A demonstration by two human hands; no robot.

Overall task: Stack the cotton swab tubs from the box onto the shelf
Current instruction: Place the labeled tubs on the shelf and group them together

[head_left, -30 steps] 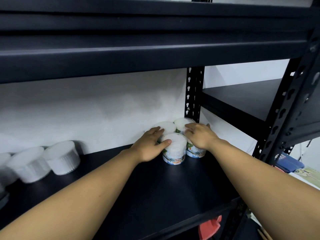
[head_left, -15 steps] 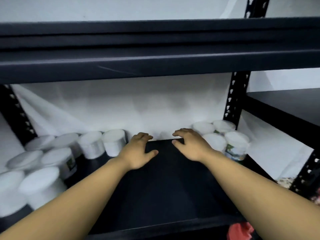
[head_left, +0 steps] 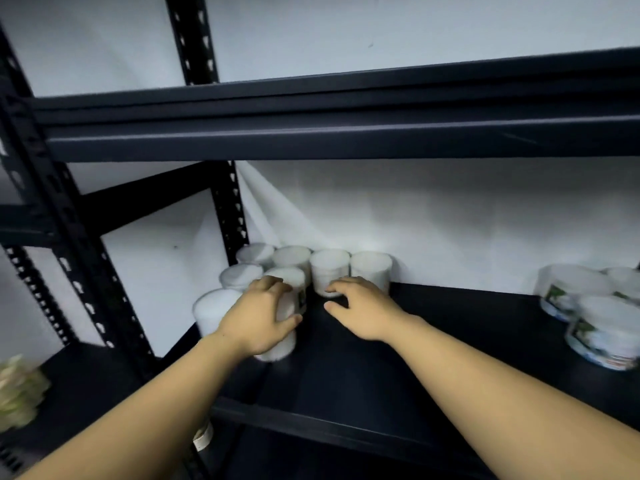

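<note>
Left hand (head_left: 258,318) curls around a front tub (head_left: 284,320) in the tub cluster (head_left: 304,268) at the shelf (head_left: 398,358) back left corner. Right hand (head_left: 363,311) spread, fingers relaxed, holding nothing, fingertips just at a back-row tub (head_left: 329,271). More labelled tubs (head_left: 595,320) sit far right, well apart.

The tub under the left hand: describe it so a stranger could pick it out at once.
Find the black shelf and go to the cluster of white tubs in its back left corner, beside the slotted upright. In the front rows of that cluster, the tub under the left hand is the only one a hand covers; the right hand holds nothing.
</note>
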